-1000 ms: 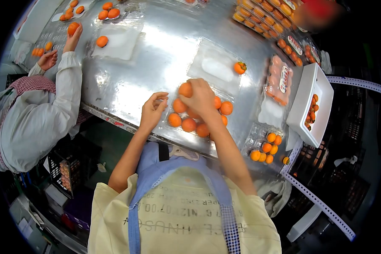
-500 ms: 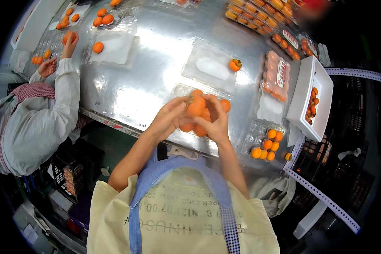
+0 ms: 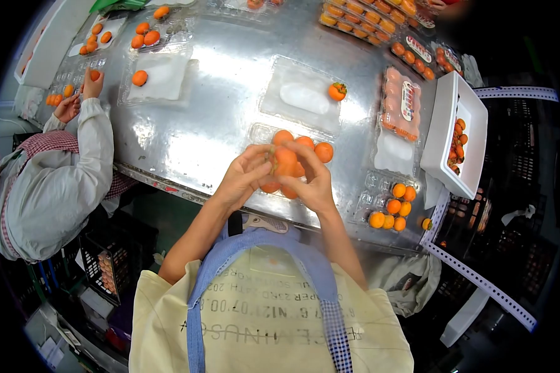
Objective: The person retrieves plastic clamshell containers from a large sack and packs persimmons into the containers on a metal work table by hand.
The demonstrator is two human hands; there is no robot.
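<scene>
An orange persimmon (image 3: 285,160) is held up between my two hands, its stem side towards the left. My left hand (image 3: 246,174) is closed, with its fingertips at the stem side. My right hand (image 3: 315,183) curls round the fruit's right side, thumb below and fingers above. Beneath my hands lies a clear plastic tray (image 3: 259,133) with several persimmons in it, partly covered by my fingers. One of them, a persimmon (image 3: 323,151), shows just right of my right hand. Beyond, a single persimmon with a green calyx (image 3: 337,91) rests on a flat clear lid (image 3: 270,102).
At right are a half-filled clear tray (image 3: 368,199), a closed labelled pack (image 3: 399,102) and a white box (image 3: 438,137) holding small persimmons. Stacked packs (image 3: 358,25) stand at the back. On the left, a co-worker's sleeve (image 3: 96,133) reaches over the metal table (image 3: 224,93).
The persimmon stays between my hands, turned slightly. The view has shifted a little. The co-worker's raised hand has lowered with its fruit towards the tray at left.
</scene>
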